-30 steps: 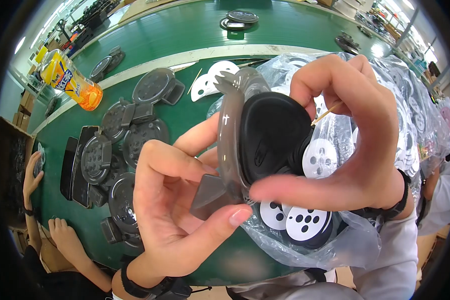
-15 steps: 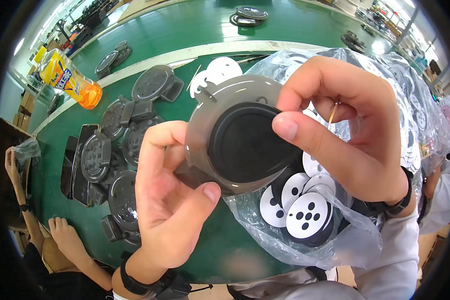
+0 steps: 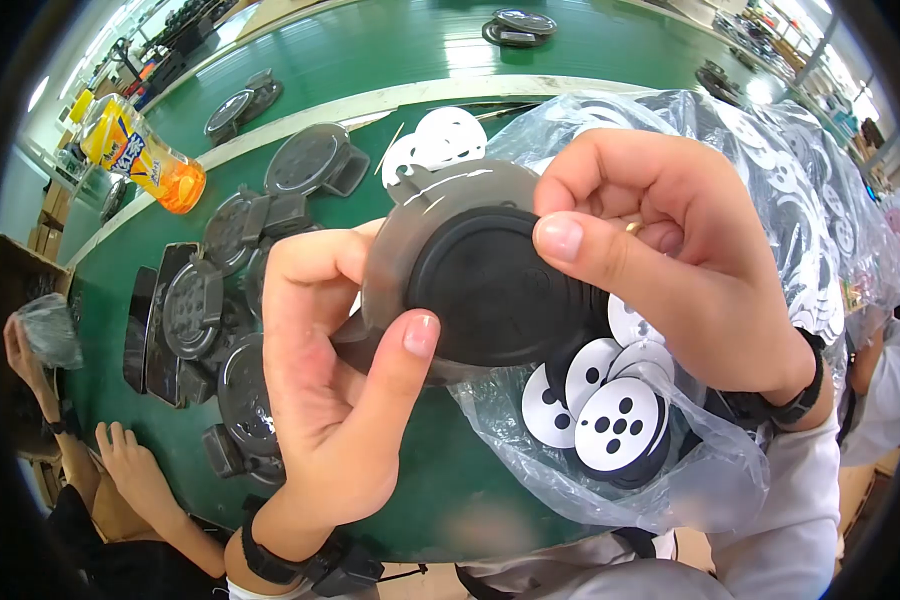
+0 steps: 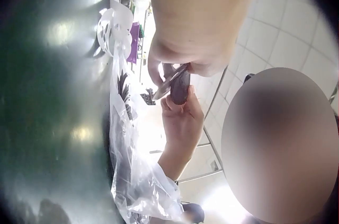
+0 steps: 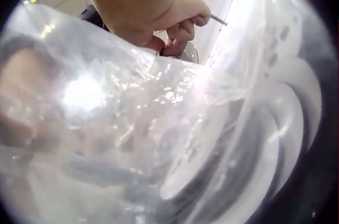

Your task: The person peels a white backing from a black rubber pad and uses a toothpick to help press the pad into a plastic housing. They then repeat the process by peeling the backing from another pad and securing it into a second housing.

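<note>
A translucent grey round part is held up in the head view, with a black round piece lying against its face. The left hand grips the grey part at its left edge, thumb in front and fingers behind. At the upper right rim of the black piece, the right hand pinches its edge between thumb and index finger. A thin stick seen between the right hand's fingers in the right wrist view pokes out past them. In the left wrist view both hands meet at the dark part.
Several grey round parts lie left on the green table. A plastic bag with white perforated discs is at the right. A drink bottle stands upper left. Another person's hand rests at the left edge.
The grey part has turned from edge-on to face the head camera, then shifted slightly left. The right thumb has moved from below onto the black piece's upper right rim.
</note>
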The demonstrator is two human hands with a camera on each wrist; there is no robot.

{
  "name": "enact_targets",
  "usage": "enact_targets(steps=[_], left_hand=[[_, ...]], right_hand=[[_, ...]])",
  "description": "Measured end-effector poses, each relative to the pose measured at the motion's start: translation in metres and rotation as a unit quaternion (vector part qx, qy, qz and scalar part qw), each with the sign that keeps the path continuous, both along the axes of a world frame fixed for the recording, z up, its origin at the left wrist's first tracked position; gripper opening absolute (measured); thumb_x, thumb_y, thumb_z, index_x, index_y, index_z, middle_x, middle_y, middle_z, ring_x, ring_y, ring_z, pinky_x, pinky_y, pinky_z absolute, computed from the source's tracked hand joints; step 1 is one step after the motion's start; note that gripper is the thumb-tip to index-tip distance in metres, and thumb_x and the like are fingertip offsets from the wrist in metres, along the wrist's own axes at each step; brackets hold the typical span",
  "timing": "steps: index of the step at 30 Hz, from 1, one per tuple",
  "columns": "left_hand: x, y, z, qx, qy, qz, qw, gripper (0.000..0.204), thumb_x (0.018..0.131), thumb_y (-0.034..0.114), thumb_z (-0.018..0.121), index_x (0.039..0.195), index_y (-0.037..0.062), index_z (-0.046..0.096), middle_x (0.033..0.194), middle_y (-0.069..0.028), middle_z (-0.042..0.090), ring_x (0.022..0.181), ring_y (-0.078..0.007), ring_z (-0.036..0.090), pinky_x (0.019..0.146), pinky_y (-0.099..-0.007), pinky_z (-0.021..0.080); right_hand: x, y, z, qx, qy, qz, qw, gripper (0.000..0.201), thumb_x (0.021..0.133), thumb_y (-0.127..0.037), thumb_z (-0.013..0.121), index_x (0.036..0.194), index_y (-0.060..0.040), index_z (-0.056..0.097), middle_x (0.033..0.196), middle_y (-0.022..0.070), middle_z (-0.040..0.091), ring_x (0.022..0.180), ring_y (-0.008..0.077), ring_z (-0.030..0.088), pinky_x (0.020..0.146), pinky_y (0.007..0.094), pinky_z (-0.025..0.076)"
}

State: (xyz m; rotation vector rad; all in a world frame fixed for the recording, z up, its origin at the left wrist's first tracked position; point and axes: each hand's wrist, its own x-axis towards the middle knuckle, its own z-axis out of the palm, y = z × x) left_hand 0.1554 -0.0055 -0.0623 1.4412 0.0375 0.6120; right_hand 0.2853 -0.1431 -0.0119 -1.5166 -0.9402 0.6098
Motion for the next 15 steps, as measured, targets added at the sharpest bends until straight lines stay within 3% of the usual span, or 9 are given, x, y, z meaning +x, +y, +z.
enact_targets(steps=[2,9,12,13,14,15], left_hand=[[0.0009,0.0004,0.0003,0.03,-0.012,0.009,0.999,0.027,0.087,0.003,0.05,0.109,0.0032,0.035,0.108,-0.0077,0.048,0.099,-0.0127,0.048,0.09,-0.0296,0.039],[-0.0009,-0.0005,0.0001,0.067,-0.028,0.032,0.997,0.026,0.085,0.003,0.051,0.107,0.0021,0.036,0.105,-0.0082,0.049,0.098,-0.0128,0.047,0.09,-0.0292,0.037],[-0.0038,-0.0009,0.0012,0.044,-0.007,0.038,0.998,0.026,0.085,0.003,0.051,0.106,0.0029,0.037,0.104,-0.0091,0.05,0.098,-0.0139,0.049,0.09,-0.0311,0.038],[-0.0032,-0.0014,0.0014,0.045,-0.007,0.038,0.998,0.026,0.085,0.003,0.051,0.106,0.0029,0.037,0.104,-0.0091,0.05,0.098,-0.0139,0.049,0.09,-0.0311,0.038],[-0.0027,-0.0018,0.0015,0.026,-0.017,0.043,0.999,0.026,0.082,-0.001,0.053,0.103,0.0018,0.037,0.105,-0.0139,0.051,0.094,-0.014,0.049,0.087,-0.0295,0.038],[-0.0025,-0.0024,0.0016,0.008,-0.026,0.047,0.999,0.027,0.079,-0.005,0.054,0.099,0.0008,0.037,0.106,-0.0187,0.053,0.091,-0.0142,0.049,0.084,-0.0278,0.038]], right_hand=[[0.0016,0.0008,0.0014,-0.033,0.06,0.004,0.998,0.01,0.085,-0.008,0.057,0.082,0.0008,0.053,0.07,-0.0049,0.049,0.061,-0.0016,0.038,0.051,0.0151,0.026],[0.0042,0.0009,-0.0013,-0.04,0.078,-0.004,0.996,0.011,0.084,-0.009,0.059,0.081,0.0004,0.055,0.071,-0.0042,0.051,0.06,-0.0018,0.038,0.051,0.0148,0.027],[0.0016,-0.0004,0.0017,-0.003,0.038,-0.001,0.999,0.011,0.083,-0.008,0.06,0.079,0.0,0.054,0.066,-0.0042,0.051,0.057,-0.0025,0.037,0.049,0.0155,0.025],[0.0025,-0.0014,0.0019,-0.006,-0.041,-0.009,0.999,0.011,0.082,-0.008,0.061,0.077,-0.0009,0.054,0.063,-0.0047,0.051,0.055,-0.0026,0.034,0.048,0.0161,0.024],[0.0031,-0.0017,0.0019,-0.009,-0.119,-0.018,0.993,0.011,0.081,-0.008,0.061,0.075,-0.0018,0.054,0.06,-0.0051,0.05,0.053,-0.0027,0.031,0.047,0.0168,0.022],[0.0037,-0.0014,0.0011,-0.009,-0.119,-0.019,0.993,0.011,0.081,-0.008,0.061,0.075,-0.0018,0.054,0.06,-0.0051,0.05,0.053,-0.0027,0.031,0.047,0.0168,0.022]])
